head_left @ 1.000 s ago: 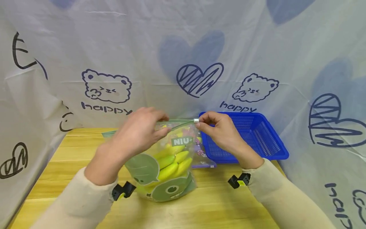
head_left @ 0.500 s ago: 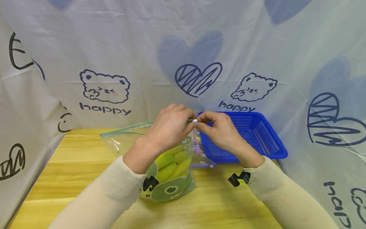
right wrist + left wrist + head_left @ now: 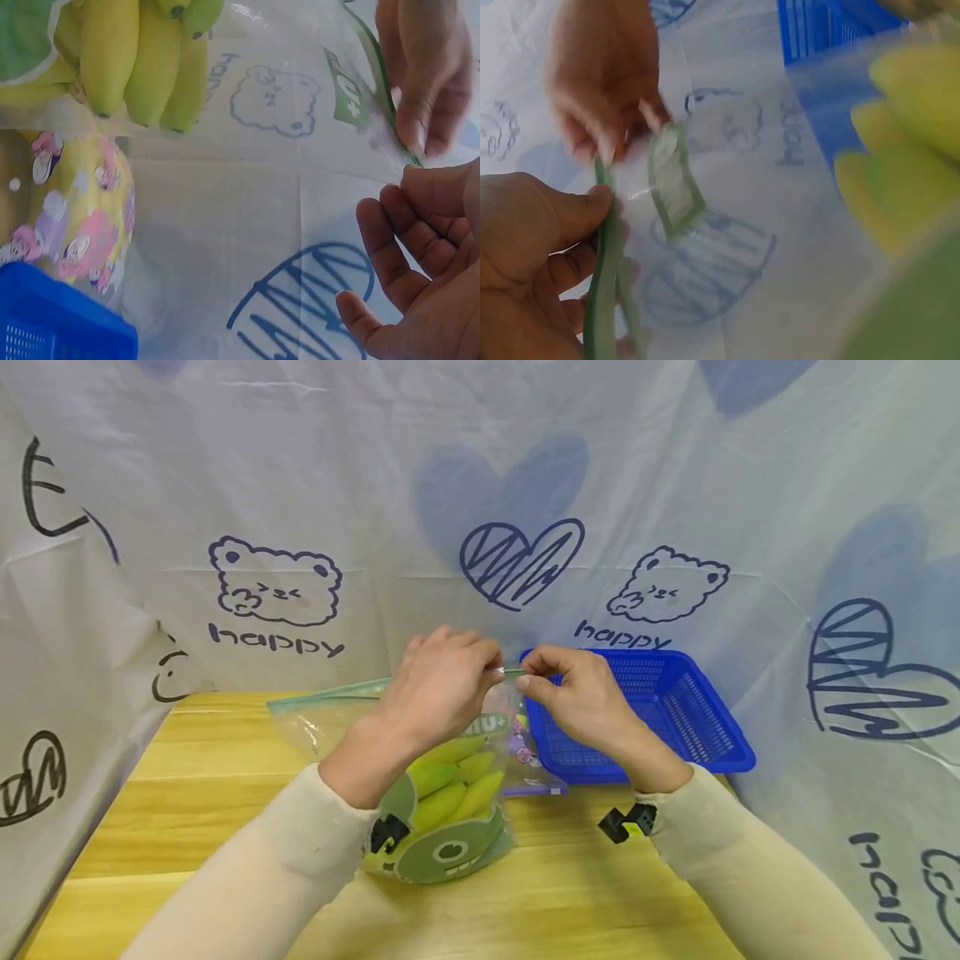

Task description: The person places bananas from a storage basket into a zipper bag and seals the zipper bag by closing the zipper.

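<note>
A clear zip bag with green print and a green top strip stands on the table, holding a bunch of bananas. With thumb and fingers, my left hand pinches the strip near its right end, at a small white slider mostly covered by the fingertips. Just to the right, my right hand pinches the end of the same strip between thumb and forefinger. Its other fingers are spread loosely in the right wrist view. A short green piece of strip shows between the two hands.
Behind the bag, at the right, stands a blue plastic basket. Between them lies a second clear bag with pink and purple cartoon print and a purple edge. A white printed cloth hangs behind the wooden table.
My left hand has slid right along the strip to its right end, beside my right hand. Most recently the white slider has shifted slightly left with it. My right hand has stayed nearly still.
</note>
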Available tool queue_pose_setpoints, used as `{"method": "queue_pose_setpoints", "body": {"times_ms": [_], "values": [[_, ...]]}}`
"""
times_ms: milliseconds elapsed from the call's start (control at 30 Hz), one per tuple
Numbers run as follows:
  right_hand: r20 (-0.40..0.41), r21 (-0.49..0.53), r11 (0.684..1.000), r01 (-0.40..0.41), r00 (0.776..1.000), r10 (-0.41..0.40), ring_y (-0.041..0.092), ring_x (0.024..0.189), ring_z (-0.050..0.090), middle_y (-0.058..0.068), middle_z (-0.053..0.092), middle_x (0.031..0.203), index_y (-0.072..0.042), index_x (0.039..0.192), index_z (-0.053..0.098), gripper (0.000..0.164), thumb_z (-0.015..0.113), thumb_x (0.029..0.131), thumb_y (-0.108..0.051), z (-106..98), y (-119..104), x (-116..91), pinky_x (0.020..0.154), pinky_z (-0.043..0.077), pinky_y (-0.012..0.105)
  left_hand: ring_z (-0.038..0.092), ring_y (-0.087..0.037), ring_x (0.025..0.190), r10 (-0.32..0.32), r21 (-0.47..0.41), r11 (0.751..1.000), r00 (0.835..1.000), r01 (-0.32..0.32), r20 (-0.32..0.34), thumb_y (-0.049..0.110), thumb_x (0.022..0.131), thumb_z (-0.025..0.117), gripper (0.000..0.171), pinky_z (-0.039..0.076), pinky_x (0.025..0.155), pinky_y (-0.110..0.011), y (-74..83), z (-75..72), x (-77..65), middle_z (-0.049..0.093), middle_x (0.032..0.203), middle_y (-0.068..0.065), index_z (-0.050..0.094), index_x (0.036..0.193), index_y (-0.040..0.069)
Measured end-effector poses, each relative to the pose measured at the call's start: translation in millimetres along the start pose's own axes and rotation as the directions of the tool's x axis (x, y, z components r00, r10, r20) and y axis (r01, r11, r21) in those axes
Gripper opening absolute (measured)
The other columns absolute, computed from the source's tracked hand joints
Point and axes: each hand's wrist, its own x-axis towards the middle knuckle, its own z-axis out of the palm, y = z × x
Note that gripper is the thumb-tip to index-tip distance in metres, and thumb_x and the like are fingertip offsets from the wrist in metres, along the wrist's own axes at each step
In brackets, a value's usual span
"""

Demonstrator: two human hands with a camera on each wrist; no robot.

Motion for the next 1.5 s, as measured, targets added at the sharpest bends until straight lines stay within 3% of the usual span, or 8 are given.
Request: {"method": "queue_pose_setpoints", "body": {"times_ms": [167,300,433,600,733,933,1100,1500], "values": [[0.044,-0.037,0.999,-0.002,0.999,0.004,0.021,0.092,0.065,0.001,0.073,0.103,-0.015,0.108,0.072,0.011,0.071,0.101,-0.024,-5.6,2.1,-2.0,0.080,0.051,0.040,0.058,-0.025,0.101,-0.020,-0.004,1.000,1.000,0.020,0.018,0.027,0.106,0.064,0.015,0.046,0.087,-0.045,-9.9,-4.4,-4.9,0.072,0.107,0.002,0.074,0.109,0.016],[0.060,-0.095,0.987,0.132,0.990,-0.127,0.020,0.099,0.068,0.002,0.073,0.106,-0.014,0.111,0.072,0.015,0.073,0.099,-0.023,-7.1,-5.4,0.3,0.083,0.054,0.041,0.058,-0.026,0.102,0.001,0.012,1.000,1.000,-0.001,0.009,0.027,0.106,0.064,0.016,0.046,0.088,-0.046,-10.4,-7.5,-8.1,0.072,0.106,0.001,0.075,0.109,0.015],[0.064,-0.181,0.947,0.265,0.964,-0.258,0.020,0.093,0.068,0.002,0.073,0.101,-0.011,0.103,0.073,0.007,0.074,0.099,-0.017,-7.8,-15.2,4.1,0.088,0.054,0.043,0.058,-0.026,0.104,0.008,0.035,0.999,1.000,-0.008,0.007,0.026,0.106,0.063,0.017,0.046,0.090,-0.048,-8.0,-9.7,-9.9,0.072,0.105,0.001,0.076,0.109,0.015],[0.109,-0.282,0.894,0.349,0.937,-0.332,0.020,0.086,0.067,0.003,0.072,0.093,-0.010,0.097,0.072,0.007,0.076,0.097,-0.016,-7.4,-21.6,8.5,0.092,0.049,0.047,0.059,-0.025,0.102,0.022,0.063,0.998,1.000,-0.022,0.011,0.023,0.103,0.063,0.016,0.047,0.094,-0.050,-5.1,-10.1,-9.4,0.071,0.104,0.001,0.076,0.107,0.015],[0.139,-0.332,0.857,0.393,0.919,-0.368,0.022,0.083,0.061,0.002,0.068,0.088,-0.010,0.095,0.069,0.009,0.075,0.098,-0.015,-5.9,-22.6,9.1,0.085,0.047,0.047,0.059,-0.026,0.103,0.040,0.082,0.996,0.999,-0.041,0.007,0.025,0.100,0.065,0.015,0.049,0.093,-0.050,-4.0,-8.6,-8.2,0.072,0.104,0.001,0.075,0.106,0.015],[0.146,-0.348,0.841,0.414,0.910,-0.388,0.022,0.083,0.057,0.001,0.063,0.087,-0.013,0.093,0.064,0.011,0.073,0.099,-0.014,-5.7,-23.6,6.2,0.084,0.044,0.049,0.060,-0.026,0.099,0.091,0.109,0.990,0.996,-0.089,-0.018,0.027,0.100,0.067,0.013,0.050,0.086,-0.048,-3.9,-7.6,-8.1,0.071,0.099,0.000,0.073,0.101,0.015],[0.157,-0.367,0.833,0.415,0.910,-0.384,0.021,0.082,0.054,0.000,0.060,0.086,-0.014,0.092,0.062,0.012,0.072,0.099,-0.014,-7.5,-22.1,4.5,0.084,0.044,0.047,0.058,-0.025,0.094,0.082,0.109,0.991,0.996,-0.080,-0.018,0.024,0.096,0.065,0.011,0.050,0.085,-0.047,-5.3,-7.5,-9.7,0.067,0.094,0.000,0.071,0.096,0.015],[0.163,-0.361,0.863,0.354,0.935,-0.315,0.021,0.086,0.053,-0.002,0.059,0.088,-0.015,0.092,0.060,0.013,0.071,0.100,-0.016,-14.0,-18.6,2.3,0.082,0.039,0.043,0.057,-0.026,0.095,0.047,0.082,0.995,0.999,-0.048,0.014,0.022,0.094,0.064,0.009,0.049,0.088,-0.047,-15.8,-14.9,-17.1,0.067,0.095,0.001,0.069,0.096,0.015]]}}
